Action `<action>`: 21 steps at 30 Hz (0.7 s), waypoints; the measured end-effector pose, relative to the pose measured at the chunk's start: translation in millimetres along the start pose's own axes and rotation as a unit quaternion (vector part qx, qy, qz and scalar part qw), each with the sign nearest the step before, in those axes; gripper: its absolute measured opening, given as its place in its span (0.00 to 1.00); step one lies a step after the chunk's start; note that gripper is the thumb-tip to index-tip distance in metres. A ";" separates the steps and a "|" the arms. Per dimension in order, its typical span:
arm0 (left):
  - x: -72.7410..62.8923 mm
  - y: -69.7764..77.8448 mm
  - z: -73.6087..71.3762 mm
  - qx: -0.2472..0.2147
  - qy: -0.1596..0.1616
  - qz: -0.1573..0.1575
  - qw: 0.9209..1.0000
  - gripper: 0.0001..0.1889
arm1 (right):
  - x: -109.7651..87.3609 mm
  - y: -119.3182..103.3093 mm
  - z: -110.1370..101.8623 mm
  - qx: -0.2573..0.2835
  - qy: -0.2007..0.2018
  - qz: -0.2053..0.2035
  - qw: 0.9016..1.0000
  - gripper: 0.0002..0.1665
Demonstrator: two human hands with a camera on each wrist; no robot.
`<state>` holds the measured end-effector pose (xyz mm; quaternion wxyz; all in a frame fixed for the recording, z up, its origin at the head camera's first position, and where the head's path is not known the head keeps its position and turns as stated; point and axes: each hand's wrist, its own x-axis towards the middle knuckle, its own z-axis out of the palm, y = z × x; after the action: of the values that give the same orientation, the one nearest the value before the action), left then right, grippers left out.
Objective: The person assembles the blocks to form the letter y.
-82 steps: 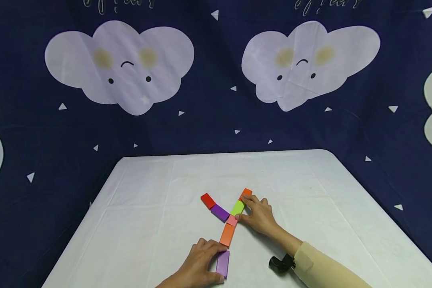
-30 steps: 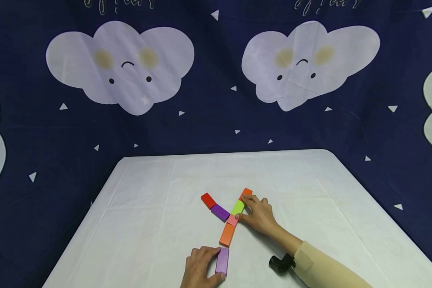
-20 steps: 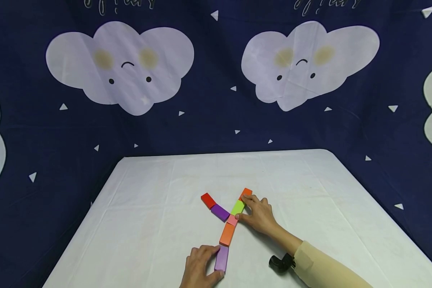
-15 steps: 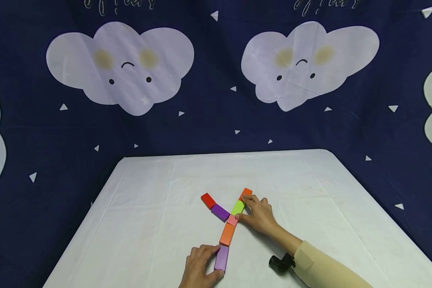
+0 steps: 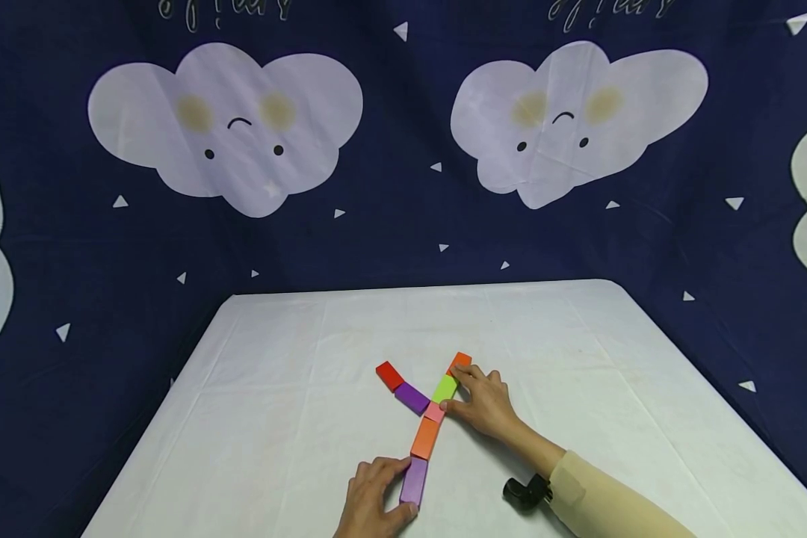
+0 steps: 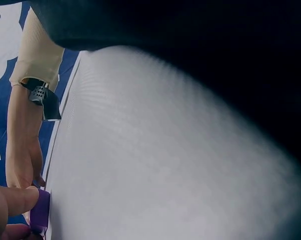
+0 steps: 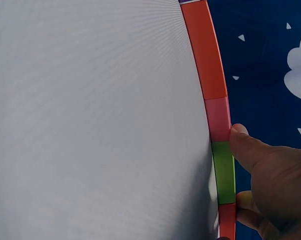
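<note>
A light purple block [image 5: 413, 482] lies at the near end of a Y-shaped row of coloured blocks. My left hand [image 5: 373, 497] pinches it lengthwise, index finger at the far end and thumb at the near end. Its far end meets an orange block [image 5: 425, 438], followed by a short pink block [image 5: 434, 412], a lime green block [image 5: 444, 388] and a second orange block [image 5: 460, 362]. My right hand [image 5: 487, 403] rests along the row, thumb at the pink block's edge and index finger over the far orange block. In the right wrist view the thumb [image 7: 248, 142] touches near the pink-green joint.
Branching left from the pink block are a dark purple block [image 5: 412, 398] and a red block [image 5: 389, 376]. A white cloth covers the table [image 5: 276, 418]. Behind hangs a navy curtain [image 5: 403, 254] with clouds. A black wrist camera [image 5: 524, 493] juts from the right cuff.
My left hand has slid the light purple block away from me, closing the gap to the orange block. My right hand has kept its place; the last half second shows almost no motion.
</note>
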<state>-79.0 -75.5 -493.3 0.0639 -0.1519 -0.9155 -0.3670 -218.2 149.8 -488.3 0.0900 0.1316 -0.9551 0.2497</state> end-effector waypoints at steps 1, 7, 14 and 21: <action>0.0 -0.4 0.2 0.001 0.005 0.005 1.000 0.28 | 0.1 0.1 0.0 0.000 0.000 0.000 1.000 0.42; 0.7 -1.8 0.5 0.000 0.021 0.024 0.999 0.28 | 0.9 0.0 0.1 -0.002 0.001 0.001 1.000 0.42; 1.0 -2.9 0.2 0.000 0.019 0.025 1.000 0.28 | 0.5 -1.7 -0.3 -0.003 -0.004 0.010 1.000 0.43; -0.2 -2.2 -0.4 -0.001 0.015 0.017 1.000 0.29 | 1.2 -2.8 0.3 -0.004 -0.006 0.015 1.000 0.43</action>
<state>-79.5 -77.3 -494.5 0.0837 -0.1617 -0.9112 -0.3695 -218.6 147.0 -487.0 0.0811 0.1189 -0.9586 0.2459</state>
